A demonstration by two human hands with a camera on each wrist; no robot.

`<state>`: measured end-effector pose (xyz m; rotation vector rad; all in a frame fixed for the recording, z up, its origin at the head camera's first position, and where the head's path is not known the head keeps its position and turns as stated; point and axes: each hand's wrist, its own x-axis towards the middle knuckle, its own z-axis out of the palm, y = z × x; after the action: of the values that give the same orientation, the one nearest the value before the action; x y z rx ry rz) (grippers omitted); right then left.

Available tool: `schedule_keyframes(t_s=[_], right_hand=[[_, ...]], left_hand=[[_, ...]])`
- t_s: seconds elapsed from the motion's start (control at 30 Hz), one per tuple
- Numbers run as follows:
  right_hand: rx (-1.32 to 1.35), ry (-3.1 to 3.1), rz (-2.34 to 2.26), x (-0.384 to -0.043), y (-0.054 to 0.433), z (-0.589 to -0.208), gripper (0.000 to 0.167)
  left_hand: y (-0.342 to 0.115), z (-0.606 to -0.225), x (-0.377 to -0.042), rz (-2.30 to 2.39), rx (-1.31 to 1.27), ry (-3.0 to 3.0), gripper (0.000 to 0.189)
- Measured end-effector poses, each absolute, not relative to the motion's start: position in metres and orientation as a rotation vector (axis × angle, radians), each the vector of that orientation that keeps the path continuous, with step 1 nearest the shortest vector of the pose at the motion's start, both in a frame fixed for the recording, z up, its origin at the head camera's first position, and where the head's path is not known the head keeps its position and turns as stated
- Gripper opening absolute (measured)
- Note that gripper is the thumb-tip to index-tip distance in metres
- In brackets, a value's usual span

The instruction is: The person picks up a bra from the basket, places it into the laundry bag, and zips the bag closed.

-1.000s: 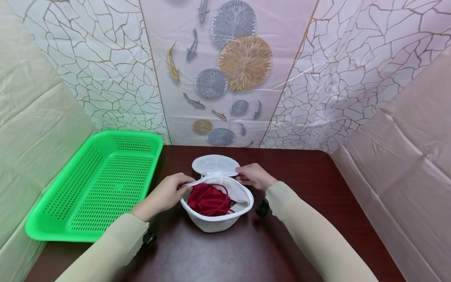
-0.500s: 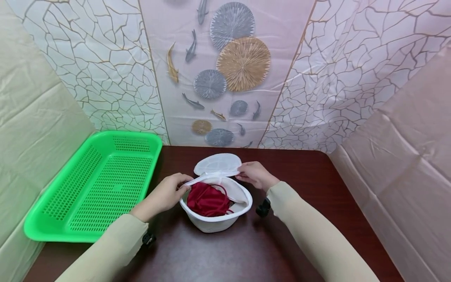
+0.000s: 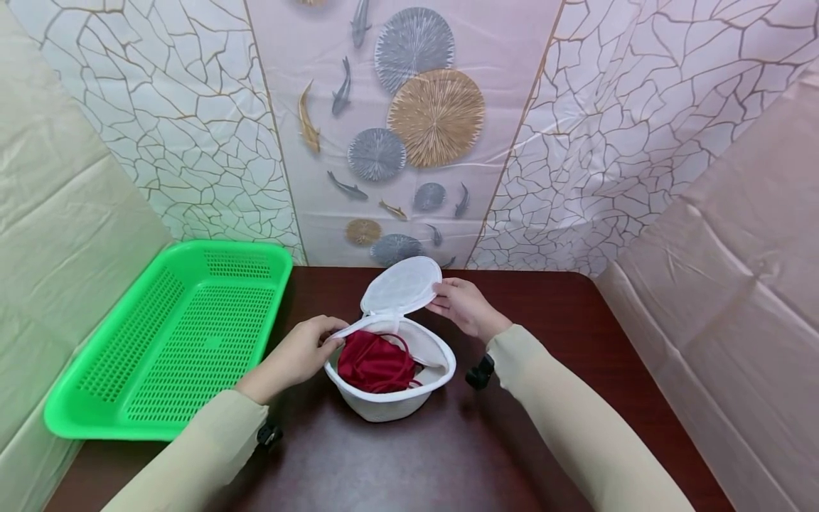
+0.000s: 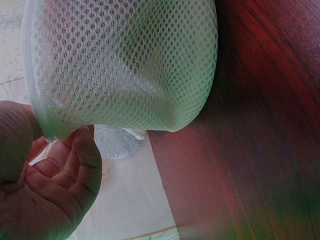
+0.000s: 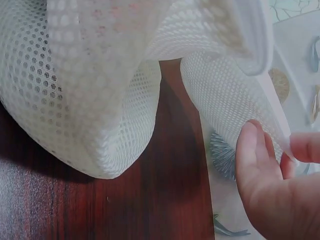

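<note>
A white mesh laundry bag stands on the table with its mouth open. Inside lies a bunched red garment with thin straps. The bag's round mesh lid is tilted up at the back, joined to the rim by a short strip. My left hand pinches the rim at its left side; in the left wrist view, thumb and fingers meet at the white edging of the bag wall. My right hand pinches the lid's right edge, and the right wrist view shows thumb and fingers on that border.
A green perforated plastic basket sits on the left of the dark wooden table. Patterned cloth hangs behind the table, and beige cloth walls stand at both sides.
My right hand has lifted the lid's edge, so the lid is now tilted more upright. The left hand has kept its pinch on the rim.
</note>
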<state>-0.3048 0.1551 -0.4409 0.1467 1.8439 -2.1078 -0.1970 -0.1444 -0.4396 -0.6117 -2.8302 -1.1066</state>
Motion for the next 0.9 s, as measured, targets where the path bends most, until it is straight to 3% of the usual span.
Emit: schedule_keyframes(t_s=[0.7, 0.9], right_hand=[[0.177, 1.926, -2.107, -0.3047, 0.1568, -0.4357, 0.023], [0.214, 1.961, -2.138, -0.3076, 0.1569, -0.4358, 0.033]], left_hand=[[-0.1469, -0.4425, -0.2004, -1.168, -0.56, -2.832, 0.016], [-0.1469, -0.4423, -0.2023, -1.243, -0.515, -2.822, 0.014]])
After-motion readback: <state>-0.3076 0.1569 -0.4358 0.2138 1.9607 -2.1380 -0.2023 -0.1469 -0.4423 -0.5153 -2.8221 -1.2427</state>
